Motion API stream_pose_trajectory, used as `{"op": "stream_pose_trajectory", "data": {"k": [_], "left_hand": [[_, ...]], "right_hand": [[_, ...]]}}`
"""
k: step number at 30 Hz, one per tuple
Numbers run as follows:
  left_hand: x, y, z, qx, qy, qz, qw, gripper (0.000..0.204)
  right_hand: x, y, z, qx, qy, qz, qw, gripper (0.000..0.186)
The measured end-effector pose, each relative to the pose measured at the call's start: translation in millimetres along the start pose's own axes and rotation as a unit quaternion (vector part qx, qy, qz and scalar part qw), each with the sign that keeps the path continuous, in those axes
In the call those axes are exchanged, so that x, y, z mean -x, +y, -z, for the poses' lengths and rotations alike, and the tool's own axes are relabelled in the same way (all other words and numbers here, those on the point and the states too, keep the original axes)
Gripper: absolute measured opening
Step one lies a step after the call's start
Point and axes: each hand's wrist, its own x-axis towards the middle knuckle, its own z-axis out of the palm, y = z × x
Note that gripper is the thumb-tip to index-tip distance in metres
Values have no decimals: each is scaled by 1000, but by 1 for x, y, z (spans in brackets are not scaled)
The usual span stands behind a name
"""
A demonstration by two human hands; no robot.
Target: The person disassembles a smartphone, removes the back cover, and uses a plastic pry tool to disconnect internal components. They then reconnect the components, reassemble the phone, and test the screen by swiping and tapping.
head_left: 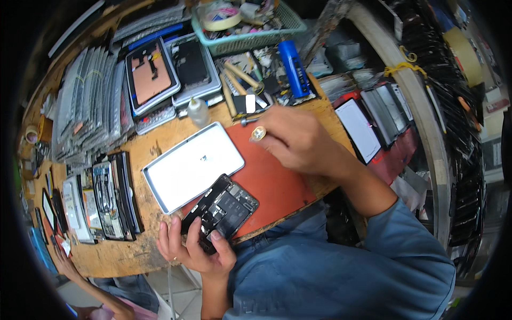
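My left hand (pixel 200 250) grips the lower end of an opened smartphone (pixel 232 208), its thumb and fingers around the edges. The phone's black battery and circuit parts lie bare, and it is tilted over the red mat (pixel 282 186). My right hand (pixel 293 136) is closed around a slim tool with a round gold-coloured end (pixel 258 133), raised above the mat's far part; the rest of the tool is hidden. Beside the phone lies a white panel with a blue-grey rim (pixel 181 170), with a few tiny dark bits on it.
A clear squeeze bottle (pixel 198 113), a blue cylinder (pixel 293 69) and loose hand tools (pixel 242 80) stand behind the panel. Stacked wrapped panels (pixel 88 101) and opened devices (pixel 109 197) fill the left. A green basket (pixel 250 40) is at the back. Another person's hand (pixel 66 266) rests at far left.
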Motion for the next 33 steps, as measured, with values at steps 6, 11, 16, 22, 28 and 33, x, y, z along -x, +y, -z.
{"op": "stream_pose_trajectory", "data": {"k": [6,11,16,22,28,33], "left_hand": [[8,-3,1,26,13,-15,999,26],[13,-7,3,9,21,-34,999,17],[13,-6,2,-1,29,-27,999,12],[9,-3,3,-13,7,-19,1000,13],[-3,1,2,48,-11,22,999,10],[-7,7,7,37,-21,22,999,9]], "right_hand": [[-4,-9,-5,-87,-54,-175,979,26],[-21,-20,-18,-178,21,-122,976,24],[-32,-15,-52,-201,5,-50,978,24],[-31,-11,-66,-227,4,-66,972,23],[-30,-19,-60,-230,20,-56,971,23],[-29,-13,-66,-239,-8,-81,968,22]]}}
